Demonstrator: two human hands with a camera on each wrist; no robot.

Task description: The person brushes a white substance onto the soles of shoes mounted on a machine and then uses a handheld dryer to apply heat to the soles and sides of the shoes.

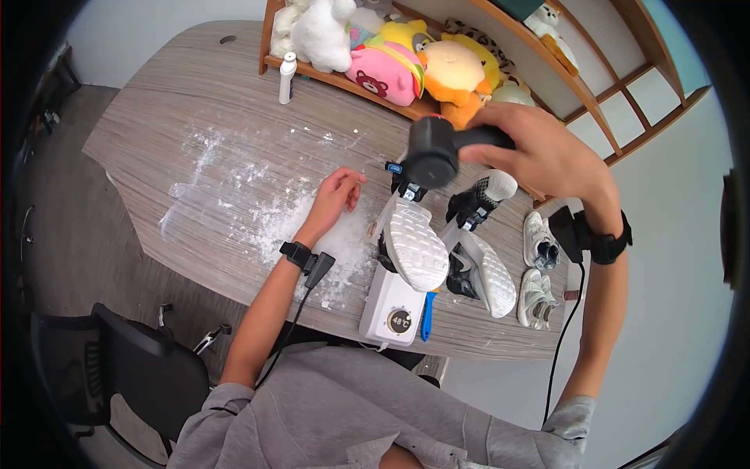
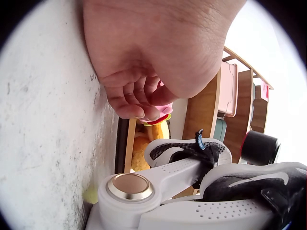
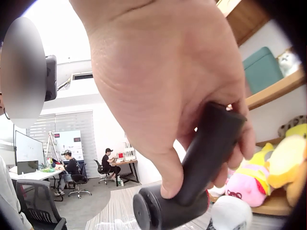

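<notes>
My right hand (image 1: 539, 144) grips the handle of a black hair dryer (image 1: 433, 164), holding it up over the black-and-white sneakers. In the right wrist view, the thumb lies against the dryer's barrel (image 3: 168, 206) and the fingers wrap behind its handle. A white shoe dryer (image 1: 383, 301) with a "48°C" display stands at the table's front edge. Sneakers sit on its arms, among them one with its white sole (image 1: 416, 246) turned up and another beside it (image 1: 491, 277). My left hand (image 1: 336, 203) rests low by the powdery tabletop, fingers loosely curled and holding nothing.
White powder (image 1: 258, 215) is scattered over the wooden table (image 1: 156, 102). A white bottle (image 1: 287, 80) stands before a shelf of plush toys (image 1: 391, 70). Small white shoes (image 1: 536, 238) lie at right, a blue-handled tool (image 1: 428, 316) beside the shoe dryer. An office chair (image 1: 148, 367) stands lower left.
</notes>
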